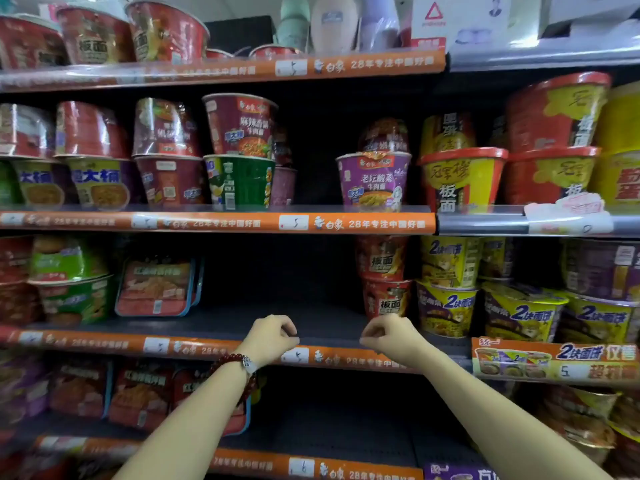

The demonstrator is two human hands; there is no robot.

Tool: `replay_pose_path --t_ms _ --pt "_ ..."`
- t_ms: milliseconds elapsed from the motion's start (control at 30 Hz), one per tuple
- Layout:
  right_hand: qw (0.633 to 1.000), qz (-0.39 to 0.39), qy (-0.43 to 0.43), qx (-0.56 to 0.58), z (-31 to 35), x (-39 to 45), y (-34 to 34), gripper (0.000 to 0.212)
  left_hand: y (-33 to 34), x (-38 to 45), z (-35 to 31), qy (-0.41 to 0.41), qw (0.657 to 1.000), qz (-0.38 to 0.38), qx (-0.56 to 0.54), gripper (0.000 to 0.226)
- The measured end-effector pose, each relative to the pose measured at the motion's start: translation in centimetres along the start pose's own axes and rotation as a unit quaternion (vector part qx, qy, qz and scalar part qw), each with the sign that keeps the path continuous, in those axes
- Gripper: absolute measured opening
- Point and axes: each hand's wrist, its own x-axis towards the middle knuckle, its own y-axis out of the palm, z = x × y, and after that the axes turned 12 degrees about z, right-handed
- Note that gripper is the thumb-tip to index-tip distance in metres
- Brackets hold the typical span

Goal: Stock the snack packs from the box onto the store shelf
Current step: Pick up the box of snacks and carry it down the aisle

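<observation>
Both my left hand (273,336) and right hand (388,336) are curled and hold nothing, low centre. I'd fill the dark bare shelf gap (277,306) between them from the back forward, packs facing out.

Both bare forearms reach forward and up, converging. Left hand (268,336) and right hand (389,332) level, apart, fingers curled inward, holding nothing, thumbs toward each other. Dark red bead bracelet (239,367) circles left wrist.
</observation>
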Motion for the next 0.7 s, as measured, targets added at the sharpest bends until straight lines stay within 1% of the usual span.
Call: replay_pose_path --t_ms 100,200,267,400,567,700 --pt "0.999 0.000 -0.023 -0.025 0.7 0.7 2.0 0.011 0.2 -1.5 1.9 -0.026 1.000 -0.017 -0.003 0.009" --pt "0.998 0.039 -0.040 -0.020 2.0 1.0 5.0 0.014 0.6 -4.0 4.4 -0.068 0.997 -0.032 -0.015 0.016" --pt "0.996 0.073 -0.055 -0.020 2.6 1.3 7.5 0.014 1.0 -6.0 5.9 -0.096 0.994 -0.042 -0.010 0.017" --pt "0.986 0.143 -0.083 -0.005 3.8 2.4 13.8 0.012 2.2 -10.6 10.1 -0.159 0.986 -0.041 -0.015 0.018" --pt "0.969 0.233 -0.087 -0.009 6.2 3.4 22.9 0.017 3.5 -16.9 17.0 -0.251 0.967 -0.009 -0.035 0.018" --pt "0.948 0.302 -0.099 -0.021 8.7 3.7 30.4 0.023 4.3 -22.2 22.6 -0.313 0.948 -0.019 -0.059 0.013"
